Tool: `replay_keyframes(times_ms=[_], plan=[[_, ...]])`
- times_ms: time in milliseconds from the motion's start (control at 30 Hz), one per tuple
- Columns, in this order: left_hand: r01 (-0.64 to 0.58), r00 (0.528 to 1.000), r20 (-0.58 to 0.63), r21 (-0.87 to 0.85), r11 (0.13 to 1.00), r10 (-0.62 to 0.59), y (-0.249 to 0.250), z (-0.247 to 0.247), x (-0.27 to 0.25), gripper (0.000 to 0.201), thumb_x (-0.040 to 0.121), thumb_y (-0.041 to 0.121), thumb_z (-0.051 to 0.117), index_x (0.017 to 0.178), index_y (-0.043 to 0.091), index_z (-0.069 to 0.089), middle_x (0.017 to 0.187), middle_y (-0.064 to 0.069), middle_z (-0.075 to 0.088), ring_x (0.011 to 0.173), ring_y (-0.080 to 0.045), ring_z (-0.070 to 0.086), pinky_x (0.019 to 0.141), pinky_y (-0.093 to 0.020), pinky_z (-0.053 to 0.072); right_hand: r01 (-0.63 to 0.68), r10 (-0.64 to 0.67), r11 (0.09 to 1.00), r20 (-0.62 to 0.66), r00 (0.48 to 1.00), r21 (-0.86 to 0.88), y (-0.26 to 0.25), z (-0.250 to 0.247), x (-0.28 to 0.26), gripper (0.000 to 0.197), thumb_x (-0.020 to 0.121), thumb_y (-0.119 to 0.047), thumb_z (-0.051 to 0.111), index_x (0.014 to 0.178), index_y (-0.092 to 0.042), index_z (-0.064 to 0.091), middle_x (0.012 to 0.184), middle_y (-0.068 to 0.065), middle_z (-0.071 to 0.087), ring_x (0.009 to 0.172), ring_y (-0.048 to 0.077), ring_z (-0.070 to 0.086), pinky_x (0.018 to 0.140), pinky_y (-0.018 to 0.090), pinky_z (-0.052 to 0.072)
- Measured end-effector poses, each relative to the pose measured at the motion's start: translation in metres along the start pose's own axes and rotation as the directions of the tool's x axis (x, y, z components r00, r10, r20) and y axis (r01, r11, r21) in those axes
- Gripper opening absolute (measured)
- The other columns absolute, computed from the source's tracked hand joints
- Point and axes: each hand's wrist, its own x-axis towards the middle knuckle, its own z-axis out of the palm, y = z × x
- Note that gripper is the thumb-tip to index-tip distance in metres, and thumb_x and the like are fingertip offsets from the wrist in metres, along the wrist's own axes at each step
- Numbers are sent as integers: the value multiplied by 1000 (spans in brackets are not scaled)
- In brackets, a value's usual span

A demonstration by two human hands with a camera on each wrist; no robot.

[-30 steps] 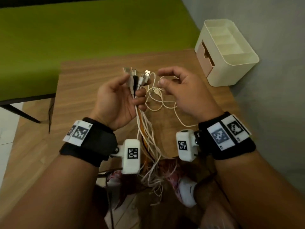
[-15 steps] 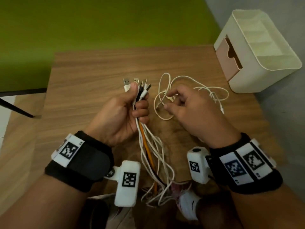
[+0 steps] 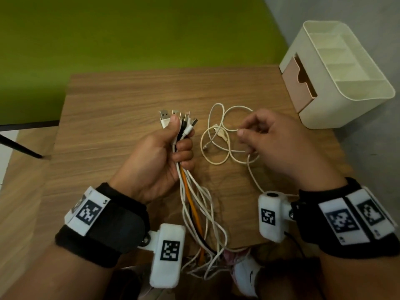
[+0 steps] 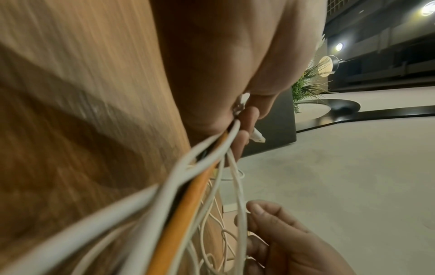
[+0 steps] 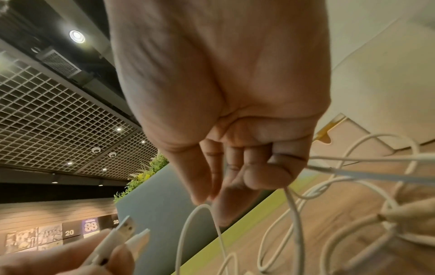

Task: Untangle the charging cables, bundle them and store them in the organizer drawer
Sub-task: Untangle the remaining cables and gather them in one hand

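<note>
- The left hand (image 3: 159,156) has its grip wrapped round a gathered bunch of white, black and orange charging cables (image 3: 190,204), thumb pressed across the plug ends, which fan out at the hand's 12 o'clock. The loose tails hang past the near edge of the brown wood-grain surface (image 3: 121,100) at 6 o'clock.
- The right hand (image 3: 272,146) pinches one thin white cable (image 3: 218,135) between thumb and forefinger; its loops lie slack on the surface at that hand's 9 o'clock, just beside the held bunch.
- A second ago both hands were up and close together, with that white cable strung between them. Now it has come away from the bunch and spread out on the surface, so the hands are apart.
- I'd judge this one freed from the tangle, though its loops cross each other and want straightening before it is coiled.
- The cream plastic organizer with a pinkish drawer (image 3: 298,83) sits at 2 o'clock on the surface's far corner, drawer barely ajar. Nothing is in its top trays; the drawer's inside I cannot see. Bundling and storing are not yet begun.
</note>
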Motion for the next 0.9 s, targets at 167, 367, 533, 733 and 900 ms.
replay_keyframes(times_ms=[167,367,533,733,900], plan=[[6,1000,2,15,1000,-6,0,1,0,34,96,43,41,88,12,52,64,5,32,49,-3,27,51,-18,31,81,18,926,259,966,-369,12,10,1,17,92,-34,66,108,-39,70,114,-17,55,105,5,53,90,28,43],[0,1000,11,35,999,0,-1,5,-3,35,98,43,39,89,12,52,65,4,31,48,-3,26,51,-18,29,195,-1,845,363,932,-498,19,20,2,44,91,-27,67,131,-44,58,120,-14,39,108,7,45,81,16,33],[-1,1000,21,47,999,0,0,6,-4,33,96,43,40,91,12,52,64,4,32,49,-3,27,51,-18,30,218,-48,823,318,947,-525,23,30,2,35,82,-13,74,106,-38,71,108,-8,36,102,11,44,81,23,36],[-17,1000,27,63,998,15,0,8,-7,32,96,42,41,90,12,51,63,5,33,47,-3,27,50,-18,29,210,-40,791,294,955,-574,18,32,-2,15,79,-14,76,75,-28,70,108,-5,37,109,17,35,89,33,42],[-29,999,42,61,998,26,1,6,-8,32,98,42,40,89,13,50,63,4,33,47,-3,28,51,-18,29,264,-216,898,171,961,-352,10,13,-8,9,86,-21,74,85,-30,72,96,-13,39,92,4,39,78,12,36]])
